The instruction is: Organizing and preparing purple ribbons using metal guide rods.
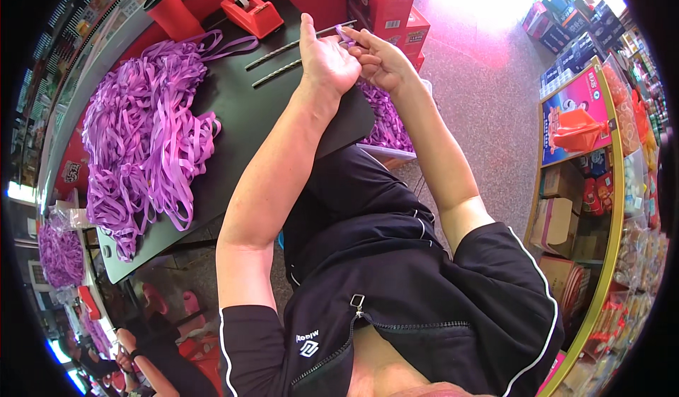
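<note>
Purple ribbon [344,36] at the metal rods [276,54], right of the tape dispenser [252,15].
The right hand [384,59] seems to clamp it between fingers; whether the left hand [330,61] grips cannot be told. Keeping it flat and lightly taut should prevent twists.

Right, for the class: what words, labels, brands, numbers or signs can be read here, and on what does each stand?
I won't copy out wording; here is where it stands:
Black jacket: white lettering and logo on the chest.
Tall red carton: pale print, a small white label.
Pink-and-blue board: print too small to read.
Shelf packets: too blurred to read.
</note>
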